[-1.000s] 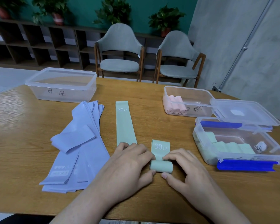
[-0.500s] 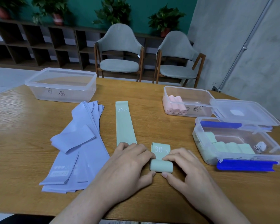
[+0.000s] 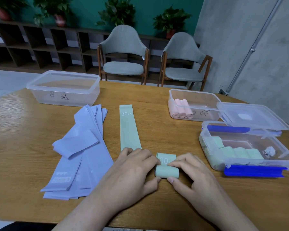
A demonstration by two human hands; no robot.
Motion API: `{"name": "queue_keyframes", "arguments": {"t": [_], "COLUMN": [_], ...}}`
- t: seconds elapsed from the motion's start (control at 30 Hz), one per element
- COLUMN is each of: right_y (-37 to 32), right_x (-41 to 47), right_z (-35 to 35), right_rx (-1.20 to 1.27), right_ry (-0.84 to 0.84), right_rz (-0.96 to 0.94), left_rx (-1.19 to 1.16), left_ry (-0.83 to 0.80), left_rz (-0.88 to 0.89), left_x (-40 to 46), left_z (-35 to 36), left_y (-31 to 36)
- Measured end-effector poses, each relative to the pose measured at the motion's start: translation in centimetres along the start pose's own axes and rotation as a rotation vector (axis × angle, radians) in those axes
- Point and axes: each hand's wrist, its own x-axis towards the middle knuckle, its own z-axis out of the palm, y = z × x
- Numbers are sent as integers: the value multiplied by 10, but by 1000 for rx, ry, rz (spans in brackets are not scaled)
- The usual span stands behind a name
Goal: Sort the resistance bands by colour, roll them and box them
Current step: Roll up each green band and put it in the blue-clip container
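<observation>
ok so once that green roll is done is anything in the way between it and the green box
Nothing visible. The green roll sits between both hands, with bare table between it and the green box to its right. The box is open, its lid lying behind it.

On the wooden counter [image 3: 157, 97], the left hand [image 3: 132, 170] and right hand [image 3: 195, 174] pinch a green band roll [image 3: 167, 171] from either end, its short unrolled tail marked "30" lying flat toward 12 o'clock. A flat green band [image 3: 128, 129] lies just beside the left hand at 12 o'clock. Purple bands [image 3: 83, 147] fan out at 9 o'clock. A box of green rolls [image 3: 240, 147] sits at 3 o'clock.
</observation>
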Motion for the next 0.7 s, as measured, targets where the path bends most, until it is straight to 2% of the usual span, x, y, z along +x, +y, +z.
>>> {"name": "queue_keyframes", "arguments": {"t": [0.7], "right_y": [0], "right_x": [1], "right_z": [0], "right_rx": [14], "right_ry": [1], "right_rz": [4], "left_rx": [-4], "left_ry": [-13], "left_rz": [-6], "left_x": [2], "left_z": [-3], "left_y": [1]}}
